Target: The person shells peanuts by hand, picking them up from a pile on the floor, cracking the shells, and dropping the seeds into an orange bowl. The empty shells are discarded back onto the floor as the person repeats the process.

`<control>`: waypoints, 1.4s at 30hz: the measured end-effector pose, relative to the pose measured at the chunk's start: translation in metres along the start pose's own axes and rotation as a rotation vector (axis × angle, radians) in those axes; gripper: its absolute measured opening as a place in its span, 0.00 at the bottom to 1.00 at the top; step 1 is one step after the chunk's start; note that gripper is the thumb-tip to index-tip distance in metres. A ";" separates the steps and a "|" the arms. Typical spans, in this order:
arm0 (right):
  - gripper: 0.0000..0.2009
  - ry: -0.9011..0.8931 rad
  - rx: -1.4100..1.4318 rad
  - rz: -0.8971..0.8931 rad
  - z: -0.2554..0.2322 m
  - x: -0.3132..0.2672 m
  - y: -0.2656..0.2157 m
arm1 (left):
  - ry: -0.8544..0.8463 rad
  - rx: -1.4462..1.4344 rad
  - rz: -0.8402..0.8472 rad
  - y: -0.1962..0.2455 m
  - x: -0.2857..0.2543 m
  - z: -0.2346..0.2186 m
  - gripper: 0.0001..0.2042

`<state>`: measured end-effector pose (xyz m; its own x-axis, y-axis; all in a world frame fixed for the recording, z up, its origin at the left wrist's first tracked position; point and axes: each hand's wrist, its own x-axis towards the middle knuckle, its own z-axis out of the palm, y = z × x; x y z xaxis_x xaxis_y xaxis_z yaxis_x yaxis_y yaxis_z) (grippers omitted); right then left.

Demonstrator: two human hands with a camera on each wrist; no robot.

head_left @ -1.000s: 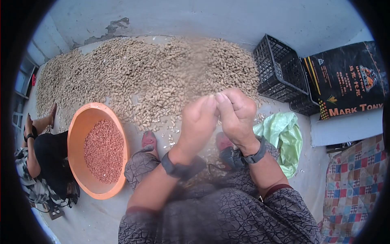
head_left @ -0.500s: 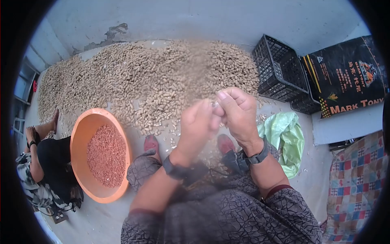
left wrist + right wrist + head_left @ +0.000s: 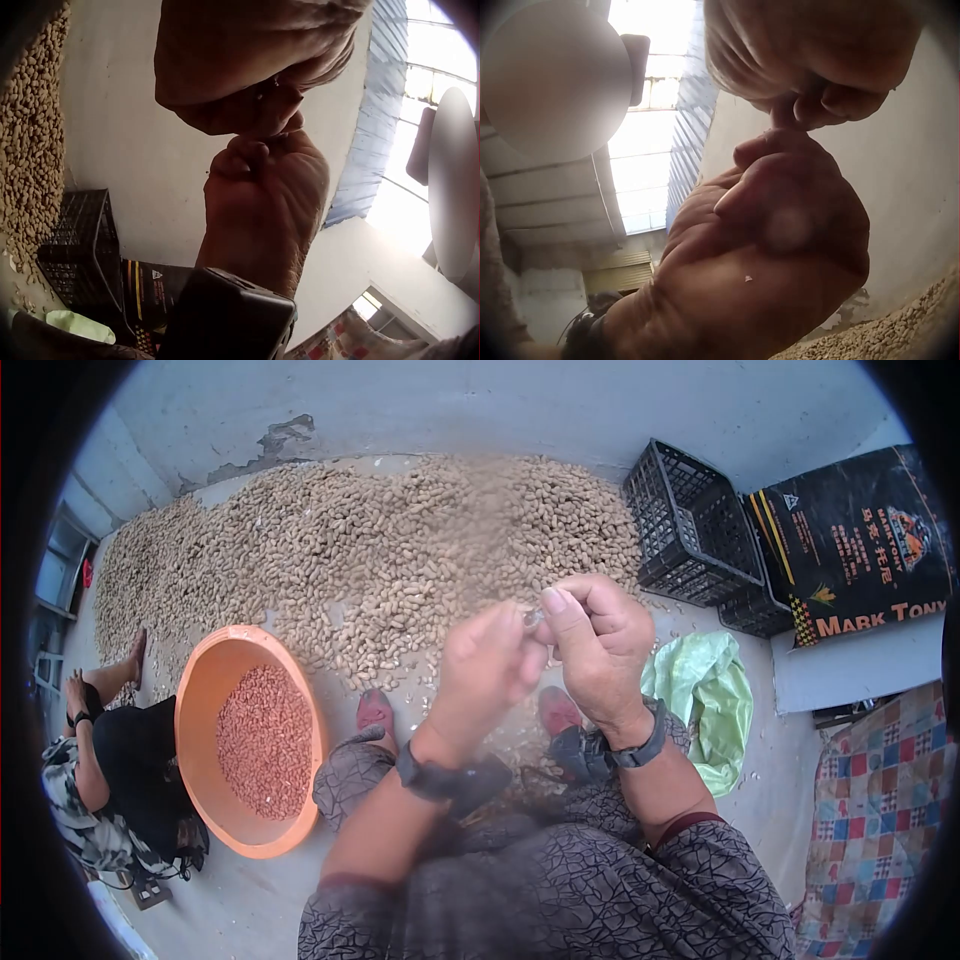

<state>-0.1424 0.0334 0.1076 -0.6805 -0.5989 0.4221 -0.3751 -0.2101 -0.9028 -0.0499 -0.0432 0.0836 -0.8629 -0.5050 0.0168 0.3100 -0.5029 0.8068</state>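
Note:
A small pale piece [image 3: 531, 618], perhaps peanut shell, is pinched where the fingertips of both hands meet in the head view. The left hand [image 3: 482, 678] is blurred there, its fingers curled inward. The right hand [image 3: 607, 650] has its thumb laid against its curled fingers. In the left wrist view the left hand [image 3: 255, 60] is above and the right hand [image 3: 266, 199] below, fingertips together. The right wrist view has the right hand [image 3: 817, 52] on top and the left hand [image 3: 780, 225] beneath, with knuckles hiding most of the piece.
Unshelled peanuts [image 3: 370, 550] lie heaped along the wall. An orange basin [image 3: 190, 750] of reddish kernels [image 3: 265, 745] stands at left, beside a seated person [image 3: 85, 760]. At right are black crates [image 3: 690, 530], a black sack [image 3: 860, 540], a green bag [image 3: 715, 710] and checkered cloth [image 3: 870, 820].
The thumb tips, touching one second ago, have parted, and the pale piece shows between the hands. The right hand has shifted slightly to the right.

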 end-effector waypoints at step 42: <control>0.06 -0.289 0.075 0.288 -0.012 0.017 0.001 | 0.218 -0.031 -0.097 0.002 0.011 -0.010 0.11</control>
<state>-0.1618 0.0322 0.1150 -0.5423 -0.8315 0.1208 -0.1412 -0.0515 -0.9886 -0.0546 -0.0567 0.0795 -0.7838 -0.5910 -0.1907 0.2445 -0.5759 0.7801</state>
